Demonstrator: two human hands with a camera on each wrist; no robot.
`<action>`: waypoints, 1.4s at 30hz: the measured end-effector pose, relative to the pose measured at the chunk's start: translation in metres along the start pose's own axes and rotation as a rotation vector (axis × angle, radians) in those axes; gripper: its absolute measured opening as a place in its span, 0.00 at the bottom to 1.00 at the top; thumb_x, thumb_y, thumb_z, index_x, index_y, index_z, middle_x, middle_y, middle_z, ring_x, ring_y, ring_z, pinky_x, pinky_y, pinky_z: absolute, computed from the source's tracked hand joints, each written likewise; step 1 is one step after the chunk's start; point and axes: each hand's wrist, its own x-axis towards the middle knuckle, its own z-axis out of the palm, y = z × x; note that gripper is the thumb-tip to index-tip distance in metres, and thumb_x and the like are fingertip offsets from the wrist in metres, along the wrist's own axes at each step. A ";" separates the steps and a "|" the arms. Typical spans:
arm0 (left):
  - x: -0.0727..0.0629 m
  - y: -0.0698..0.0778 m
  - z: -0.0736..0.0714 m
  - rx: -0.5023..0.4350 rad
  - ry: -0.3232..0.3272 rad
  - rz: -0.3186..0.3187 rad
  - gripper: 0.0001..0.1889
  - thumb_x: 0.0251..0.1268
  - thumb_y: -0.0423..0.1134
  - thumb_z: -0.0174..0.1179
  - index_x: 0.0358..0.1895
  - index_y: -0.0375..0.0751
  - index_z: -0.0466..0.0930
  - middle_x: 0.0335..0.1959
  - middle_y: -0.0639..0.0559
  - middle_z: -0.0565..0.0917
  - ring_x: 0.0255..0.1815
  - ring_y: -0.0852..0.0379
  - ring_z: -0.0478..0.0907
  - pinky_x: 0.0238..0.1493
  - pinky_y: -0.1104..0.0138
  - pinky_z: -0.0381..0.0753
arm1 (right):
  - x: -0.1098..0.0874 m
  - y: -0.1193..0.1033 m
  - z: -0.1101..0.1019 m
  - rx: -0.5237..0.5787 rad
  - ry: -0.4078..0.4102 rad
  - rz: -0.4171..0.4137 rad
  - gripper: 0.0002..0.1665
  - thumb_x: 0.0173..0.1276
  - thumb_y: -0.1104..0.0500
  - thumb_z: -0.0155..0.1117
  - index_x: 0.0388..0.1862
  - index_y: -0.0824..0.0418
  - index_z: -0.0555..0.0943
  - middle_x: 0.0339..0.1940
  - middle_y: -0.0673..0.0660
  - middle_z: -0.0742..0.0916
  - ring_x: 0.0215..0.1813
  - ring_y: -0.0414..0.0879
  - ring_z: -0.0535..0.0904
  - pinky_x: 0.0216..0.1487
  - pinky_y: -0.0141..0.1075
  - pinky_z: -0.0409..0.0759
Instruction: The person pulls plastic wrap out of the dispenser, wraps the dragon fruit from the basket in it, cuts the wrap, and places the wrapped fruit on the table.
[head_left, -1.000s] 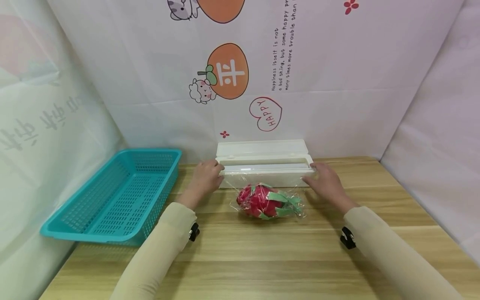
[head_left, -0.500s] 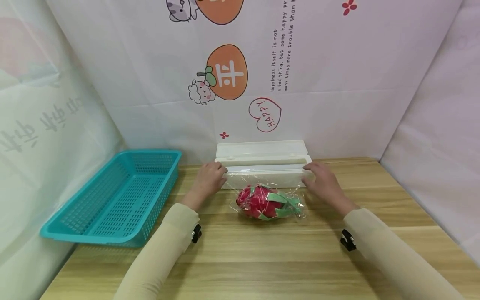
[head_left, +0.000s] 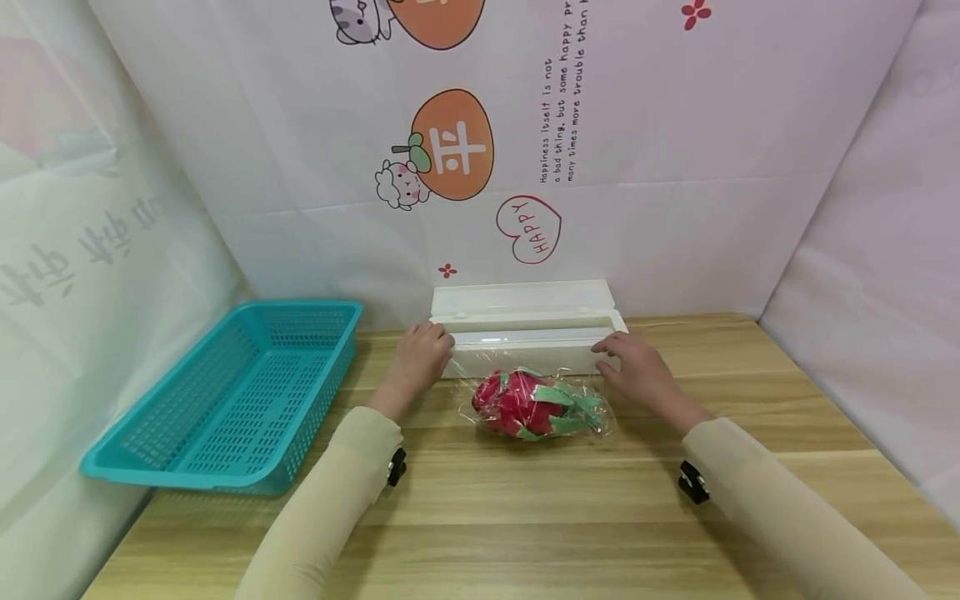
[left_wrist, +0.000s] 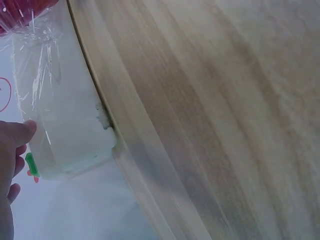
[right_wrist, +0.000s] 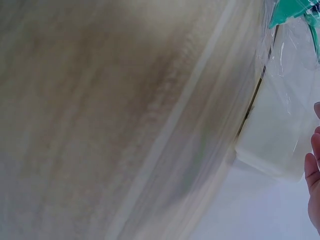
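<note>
A white cling film box stands at the table's back, its lid raised. Clear film runs from the box's front over a red and green dragon fruit lying before it. My left hand grips the left end of the box; its thumb presses the film at the front edge in the left wrist view. Near the box's right end, my right hand has its fingertips at the front edge, fingers and thumb apart. In the right wrist view only part of its fingers shows.
A turquoise plastic basket stands at the left on the wooden table. Behind the box rises a printed white cloth backdrop, with white cloth walls at both sides.
My right hand has slid left along the box's front edge, away from its right end. My left hand has shifted slightly right. The fruit stays put.
</note>
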 end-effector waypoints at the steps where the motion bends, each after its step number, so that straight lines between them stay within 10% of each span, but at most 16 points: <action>1: 0.000 0.000 0.001 0.000 0.012 0.005 0.05 0.56 0.33 0.68 0.33 0.38 0.82 0.31 0.47 0.79 0.35 0.49 0.75 0.41 0.58 0.74 | 0.000 0.000 0.000 0.003 -0.004 -0.001 0.12 0.58 0.68 0.71 0.42 0.65 0.83 0.39 0.57 0.85 0.40 0.53 0.79 0.40 0.47 0.80; 12: -0.001 -0.002 0.006 -0.006 0.117 0.050 0.04 0.58 0.31 0.66 0.28 0.39 0.81 0.27 0.49 0.78 0.31 0.50 0.74 0.37 0.59 0.73 | 0.000 -0.001 0.002 0.004 -0.039 -0.019 0.06 0.60 0.68 0.68 0.37 0.64 0.85 0.35 0.57 0.88 0.38 0.52 0.84 0.43 0.48 0.81; 29: -0.001 0.003 -0.011 -0.162 0.076 0.024 0.10 0.49 0.24 0.63 0.19 0.40 0.74 0.13 0.52 0.74 0.16 0.53 0.69 0.26 0.58 0.72 | -0.004 0.001 -0.013 0.127 -0.056 0.199 0.05 0.66 0.65 0.65 0.39 0.65 0.85 0.34 0.56 0.87 0.34 0.49 0.80 0.35 0.41 0.80; 42: -0.009 0.005 -0.018 -0.169 0.012 0.057 0.07 0.53 0.24 0.60 0.32 0.37 0.85 0.29 0.48 0.85 0.31 0.49 0.80 0.37 0.57 0.78 | -0.013 0.004 -0.015 0.163 -0.041 0.183 0.04 0.65 0.66 0.66 0.37 0.66 0.85 0.32 0.56 0.87 0.32 0.46 0.80 0.33 0.35 0.80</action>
